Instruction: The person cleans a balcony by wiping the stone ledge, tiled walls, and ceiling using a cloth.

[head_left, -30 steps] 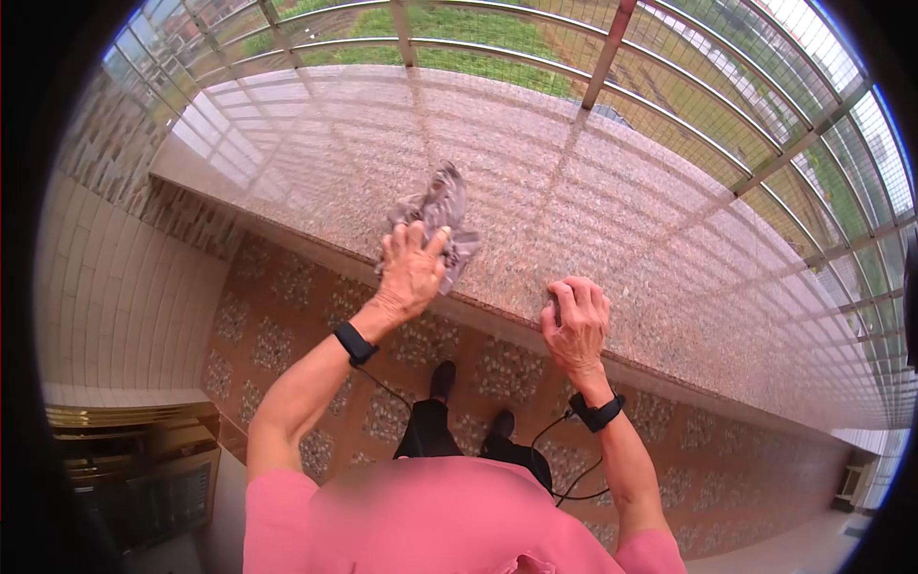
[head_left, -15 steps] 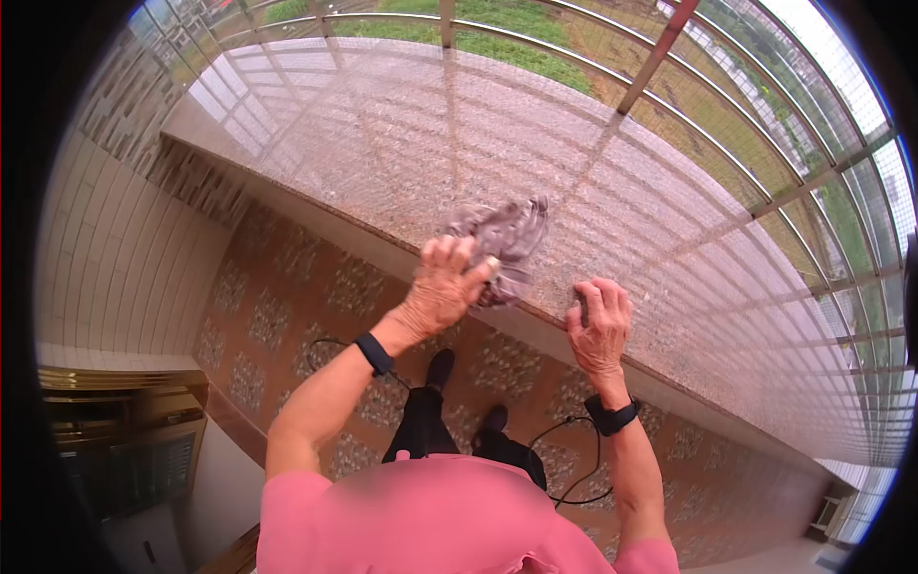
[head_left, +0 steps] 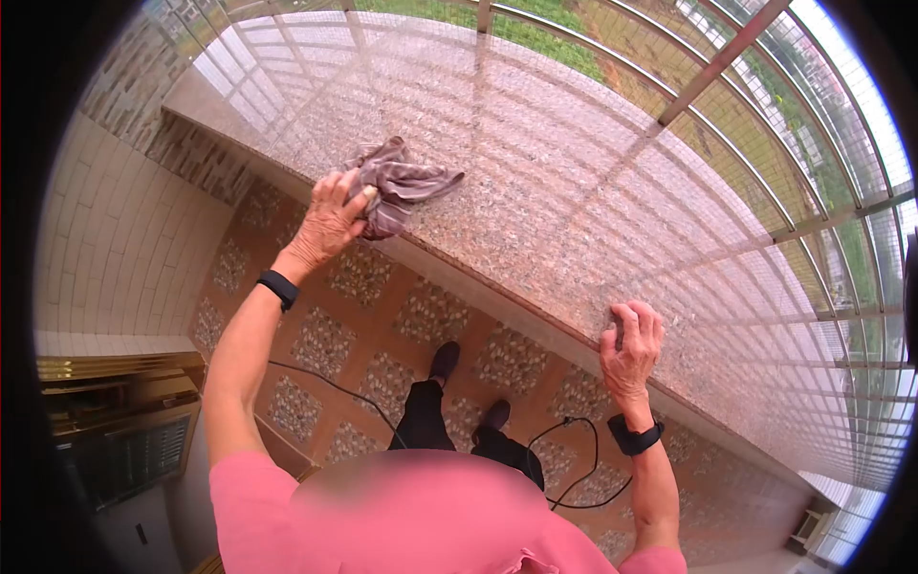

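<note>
Cloth (head_left: 397, 187) moved left, clutched, hands (head_left: 328, 222) (head_left: 631, 356) at ledge (head_left: 521, 225)

The single view looks forward and down from the person's head.

No readable text, label, brand, number or sign showing anywhere. Black wristband (head_left: 278, 289) toward eight o'clock and black wristband (head_left: 635, 435) toward four o'clock both presenting dark faces, bearing no legible characters.

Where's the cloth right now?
In the head view, the cloth is left of centre, in the left hand, at the ledge's near edge.
</note>
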The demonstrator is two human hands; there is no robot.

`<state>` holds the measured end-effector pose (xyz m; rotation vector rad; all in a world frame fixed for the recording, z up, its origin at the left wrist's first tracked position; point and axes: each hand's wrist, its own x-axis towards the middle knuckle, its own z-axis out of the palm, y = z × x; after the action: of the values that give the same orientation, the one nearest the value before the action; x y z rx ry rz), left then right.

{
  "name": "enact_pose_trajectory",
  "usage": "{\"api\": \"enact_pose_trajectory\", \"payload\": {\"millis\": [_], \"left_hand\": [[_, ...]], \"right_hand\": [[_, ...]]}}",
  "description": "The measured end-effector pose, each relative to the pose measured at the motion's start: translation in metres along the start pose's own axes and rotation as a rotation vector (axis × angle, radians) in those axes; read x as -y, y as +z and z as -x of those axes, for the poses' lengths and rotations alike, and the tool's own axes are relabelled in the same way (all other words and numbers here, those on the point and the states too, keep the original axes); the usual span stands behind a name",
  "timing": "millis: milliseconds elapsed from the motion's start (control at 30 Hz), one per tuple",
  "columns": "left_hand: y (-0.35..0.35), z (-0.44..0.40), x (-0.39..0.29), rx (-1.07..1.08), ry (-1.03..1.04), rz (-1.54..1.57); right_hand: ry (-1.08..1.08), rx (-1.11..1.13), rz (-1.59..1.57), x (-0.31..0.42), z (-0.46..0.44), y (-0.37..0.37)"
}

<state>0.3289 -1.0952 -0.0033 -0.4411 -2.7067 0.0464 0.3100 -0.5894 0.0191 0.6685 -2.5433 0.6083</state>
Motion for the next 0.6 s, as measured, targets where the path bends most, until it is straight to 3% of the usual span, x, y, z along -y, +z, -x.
{"api": "enact_pose_trajectory", "payload": {"millis": [133, 367, 600], "left_hand": [[0.002, 0.008, 0.032, 0.041, 0.015, -0.028], [0.010, 0.033, 0.102, 0.080, -0.179, -0.148], [-0.010, 0.016, 0.064, 0.140, -0.382, -0.056]], "right_hand": [[0.006, 0.013, 0.022, -0.002, 0.001, 0.003], [0.010, 0.012, 0.045, 0.000, -0.001, 0.000], [0.015, -0.033, 0.029, 0.000, -0.001, 0.001]]}}
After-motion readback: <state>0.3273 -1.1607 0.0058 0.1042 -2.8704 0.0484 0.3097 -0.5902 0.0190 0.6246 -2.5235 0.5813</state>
